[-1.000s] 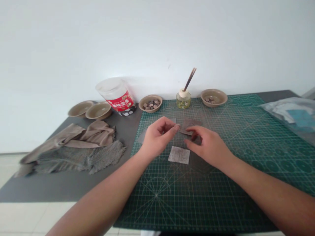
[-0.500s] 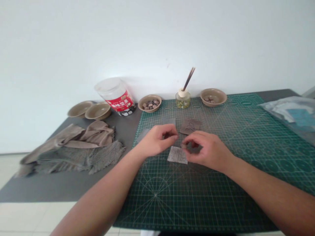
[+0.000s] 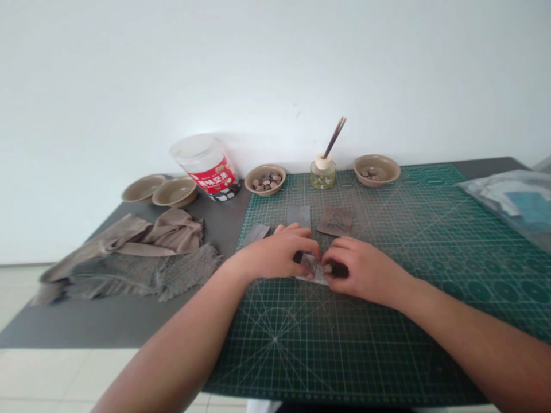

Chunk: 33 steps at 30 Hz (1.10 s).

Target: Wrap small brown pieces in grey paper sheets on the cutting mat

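Note:
My right hand [image 3: 364, 267] is closed in a pinch on a small brownish stone piece [image 3: 328, 268], held low over a light grey sandpaper piece [image 3: 319, 275]. From the other side my left hand [image 3: 282, 252] curves over that sandpaper, thumb and fingertips at its edges, seemingly pinning it to the mat. Both hands' fingertips nearly meet, and they hide part of the paper. Just beyond lies a brown square [image 3: 336, 221] with handwritten marks, like the back of a sandpaper sheet. Two grey sheets, one behind [image 3: 298, 214] and one left [image 3: 256, 234] of my left hand, lie flat.
A green cutting mat [image 3: 275, 367] covers much of the table. Along the wall stand a bowl of small stones [image 3: 264, 191], a reed diffuser [image 3: 322, 175], a bowl with a few stones [image 3: 376, 181], a plastic jar [image 3: 210, 172] and two more bowls [image 3: 175, 202]. Crumpled cloths [image 3: 142, 264] lie left, a plastic bag [image 3: 516, 201] right.
My left hand has come down and right onto the light grey sandpaper. My right hand has lowered slightly with the small stone piece, closing the gap between the hands.

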Motion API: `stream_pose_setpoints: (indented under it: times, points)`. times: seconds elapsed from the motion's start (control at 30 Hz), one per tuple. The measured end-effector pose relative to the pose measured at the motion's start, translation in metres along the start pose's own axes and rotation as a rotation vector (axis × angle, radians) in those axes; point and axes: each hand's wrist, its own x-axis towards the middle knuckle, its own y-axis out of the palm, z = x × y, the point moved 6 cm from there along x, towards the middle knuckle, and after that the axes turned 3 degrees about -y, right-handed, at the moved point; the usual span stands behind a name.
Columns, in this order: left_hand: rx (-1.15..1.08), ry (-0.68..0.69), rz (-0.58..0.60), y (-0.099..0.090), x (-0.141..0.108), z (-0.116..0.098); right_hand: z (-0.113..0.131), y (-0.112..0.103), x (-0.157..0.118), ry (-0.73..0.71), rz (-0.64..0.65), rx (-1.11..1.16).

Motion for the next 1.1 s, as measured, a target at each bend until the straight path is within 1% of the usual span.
stream_pose_setpoints:
  times: [0.13,0.27,0.4,0.53,0.83,0.97,1.1]
  points:
    - [0.005,-0.019,-0.004,0.001,0.0,0.002,0.003,0.001,-0.001,-0.034,0.037,0.054]
    - [0.006,-0.033,0.005,0.003,0.0,0.005,0.002,-0.002,0.0,-0.023,0.012,0.052]
    - [0.003,-0.046,0.018,0.003,0.0,0.005,0.003,-0.002,0.001,-0.063,0.059,0.081]
    - [-0.006,-0.049,0.016,0.003,0.0,0.004,-0.001,-0.005,0.004,-0.048,0.035,0.085]
    - [0.008,-0.048,0.018,0.002,0.001,0.004,0.001,-0.006,0.004,-0.098,0.061,0.089]
    - [-0.006,-0.053,0.03,0.003,0.002,0.005,-0.005,-0.01,0.004,-0.03,-0.005,0.039]
    - [-0.007,-0.065,0.045,0.003,0.003,0.005,-0.008,-0.01,0.004,-0.036,0.039,0.089]
